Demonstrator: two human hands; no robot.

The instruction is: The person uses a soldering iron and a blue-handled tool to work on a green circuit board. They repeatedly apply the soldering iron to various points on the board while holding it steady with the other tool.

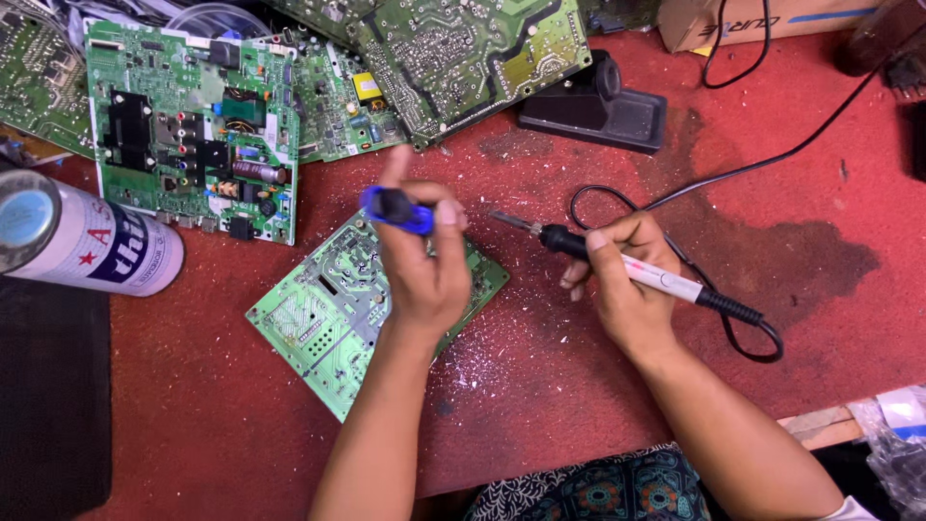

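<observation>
From the head camera, the left hand (424,265) gripped a blue plastic desoldering pump (397,209) above the green rectangular circuit board (323,314). Right of that board, the right hand (622,280) clasped a black-and-white soldering iron (617,260); its hot tip could scorch nearby fingers.

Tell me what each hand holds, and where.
Left hand: blue tool, gripped around its body. Right hand: soldering iron, held pen-like along its handle.

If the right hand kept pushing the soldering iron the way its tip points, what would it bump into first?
Probably the left hand, which holds a blue tool. The soldering iron in the right hand points left toward it, though depth is hard to judge.
</observation>
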